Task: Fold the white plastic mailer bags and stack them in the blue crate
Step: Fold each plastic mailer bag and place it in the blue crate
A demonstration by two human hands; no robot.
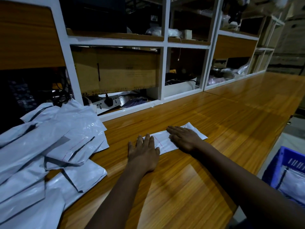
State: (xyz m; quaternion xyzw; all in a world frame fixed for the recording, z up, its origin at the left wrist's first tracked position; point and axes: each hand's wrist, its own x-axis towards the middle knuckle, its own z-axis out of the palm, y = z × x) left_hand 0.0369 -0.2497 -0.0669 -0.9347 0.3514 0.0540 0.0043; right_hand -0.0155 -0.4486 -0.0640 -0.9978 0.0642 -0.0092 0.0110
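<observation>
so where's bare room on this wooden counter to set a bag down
Bare wooden counter runs right of the folded white mailer bag, along the white shelf unit; also between the forearms. Crowded left: loose pile of white plastic mailers.

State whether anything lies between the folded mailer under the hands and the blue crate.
Nothing visible does. The left hand and right hand press flat on the folded mailer; only table surface lies between it and the blue crate, which sits off the table's right edge.

The left hand point(143, 152) and right hand point(183, 138) press flat (fingers straight) on a folded mailer bag point(165, 142) on the wooden table point(214, 121); unfolded bags point(49, 146) lie left, the blue crate point(279, 164) right.
</observation>
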